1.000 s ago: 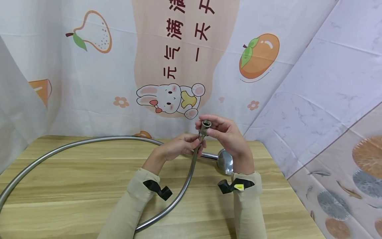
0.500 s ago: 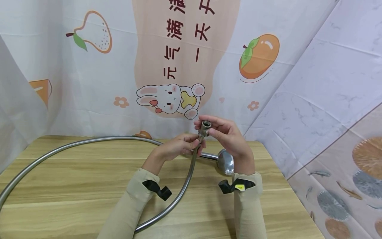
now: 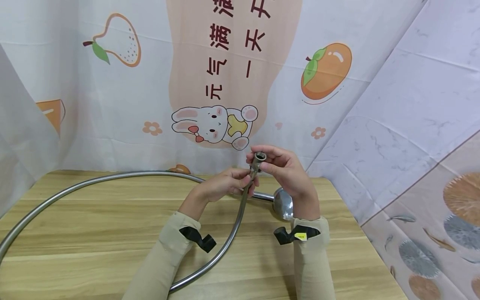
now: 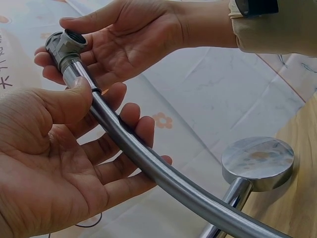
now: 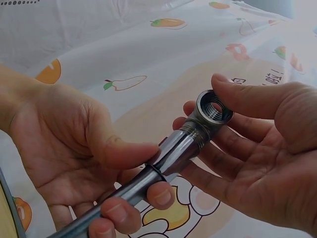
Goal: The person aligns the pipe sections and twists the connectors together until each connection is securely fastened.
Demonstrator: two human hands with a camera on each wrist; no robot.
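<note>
curtain lettering stands sideways at top centre, "元气满满" beside "一天天", the latter running off the frame; a yellow label at lower right is too small to read. just right of centre, the left hand pinches the metal shower hose by its end, the right hand grips its threaded connector. the shower head lies below, on a wooden table stretching toward its sloping right edge.

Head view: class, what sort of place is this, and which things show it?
Probably a makeshift tabletop work area, screened off indoors: a wood-grain table, printed cloth hung behind it and at both sides, and a flexible metal hose being handled there.
</note>
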